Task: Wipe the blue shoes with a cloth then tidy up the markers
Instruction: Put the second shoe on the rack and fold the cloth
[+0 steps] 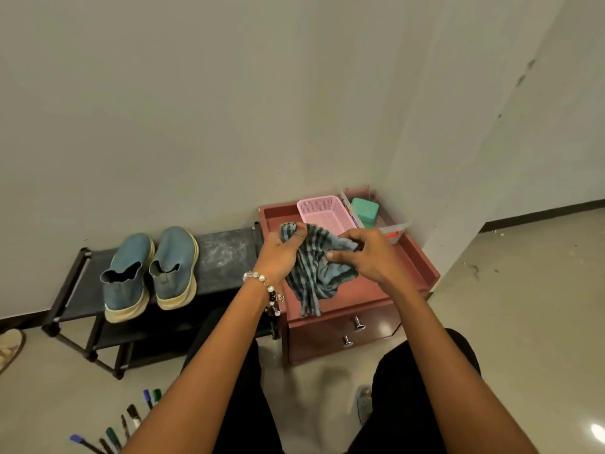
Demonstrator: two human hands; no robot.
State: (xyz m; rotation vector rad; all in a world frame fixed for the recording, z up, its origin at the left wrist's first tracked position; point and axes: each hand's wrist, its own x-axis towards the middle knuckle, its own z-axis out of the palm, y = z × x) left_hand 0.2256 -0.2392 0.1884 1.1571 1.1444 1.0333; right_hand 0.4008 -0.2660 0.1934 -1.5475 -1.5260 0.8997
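Here both hands are up over the reddish-brown wooden cabinet (406, 270), working a teal and dark striped cloth (311, 270) between them. The left hand (281, 253) has its fingers curled round a bunched upper corner of the cloth, and the right hand (366, 253) pinches the opposite edge, so the fabric hangs slack between them with a tail drooping past the cabinet's front edge. On the cabinet top, toward its back edge, stand a pink perforated plastic basket (322, 209) and, just beside it at the back right corner, a clear tray (397, 229) holding a green box (365, 209).

The pair of blue slip-on shoes with cream soles (150, 270) sits side by side on the top shelf of the black metal shoe rack (226, 253), toward its left end, heels facing the person, well apart from the cloth. The coloured markers (131, 421) lie scattered on the floor at the lower left, near the person's knee.

The step in hand looks like readying the cloth: gathering or folding it into a pad. No wiping has begun, judging by the distance to the shoes. Next, the cloth would need carrying left to the nearer shoe, probably with one hand steadying the shoe while the other rubs.
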